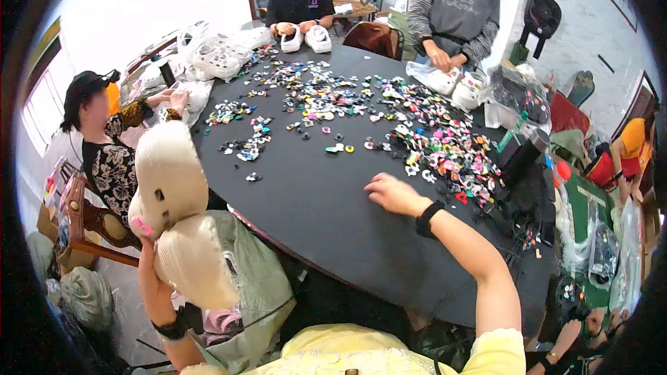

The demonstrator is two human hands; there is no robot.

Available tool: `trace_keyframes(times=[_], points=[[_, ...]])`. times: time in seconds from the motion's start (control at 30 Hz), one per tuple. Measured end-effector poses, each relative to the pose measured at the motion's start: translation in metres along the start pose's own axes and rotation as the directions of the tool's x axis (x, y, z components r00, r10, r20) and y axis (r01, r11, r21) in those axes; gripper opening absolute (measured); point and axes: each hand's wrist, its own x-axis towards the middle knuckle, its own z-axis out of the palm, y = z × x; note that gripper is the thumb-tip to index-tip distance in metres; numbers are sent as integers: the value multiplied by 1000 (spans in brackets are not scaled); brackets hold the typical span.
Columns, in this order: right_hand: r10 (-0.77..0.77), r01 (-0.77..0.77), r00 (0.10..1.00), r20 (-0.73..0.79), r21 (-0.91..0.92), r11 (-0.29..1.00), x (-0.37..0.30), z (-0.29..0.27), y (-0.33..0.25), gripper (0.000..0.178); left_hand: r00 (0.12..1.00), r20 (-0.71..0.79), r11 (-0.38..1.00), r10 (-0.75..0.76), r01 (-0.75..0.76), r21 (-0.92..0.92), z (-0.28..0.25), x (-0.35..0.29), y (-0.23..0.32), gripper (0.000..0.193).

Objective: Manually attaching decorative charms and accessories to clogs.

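Observation:
Off the table's left edge, my left hand (147, 253) grips a pair of cream foam clogs (174, 180), held one above the other with their ribbed soles toward me. The clogs hide most of its fingers, and a small pink mark shows beside them. My right hand (396, 194) is over the near part of the black round table (299, 201), palm down and fingers apart, holding nothing. Beyond it, a big spread of small colourful shoe charms (445, 139) covers the table's middle and right.
Three people sit or stand round the table; the two at the far side handle white clogs (318, 38). Bagged clogs (215, 55) are piled at the far left. At the right edge stand a clear plastic bin (517, 101) and a black cylinder (524, 160). A green-grey sack (260, 278) is below the table's left edge.

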Motion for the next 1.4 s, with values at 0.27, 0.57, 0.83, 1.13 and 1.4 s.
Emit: trace_keyframes(times=[0.27,0.57,0.83,1.13,1.4], points=[[-87,-121,925,-370,-505,855,54,11,-6,7,957,-173,966,234,-208,154,-13,-55,-3,49],[-457,394,888,-38,-448,803,175,137,-162,49,988,-88,991,124,-119,62,-13,-62,-30,52],[165,-146,986,12,-412,899,173,103,-94,60,989,-143,999,33,-35,-14,5,-59,-45,50],[722,-627,685,-92,-580,520,52,-16,63,70,999,-48,999,21,-20,27,29,-56,-48,48],[184,-98,980,71,-636,766,-5,-4,10,51,974,203,979,-101,60,195,68,-17,-73,39]])
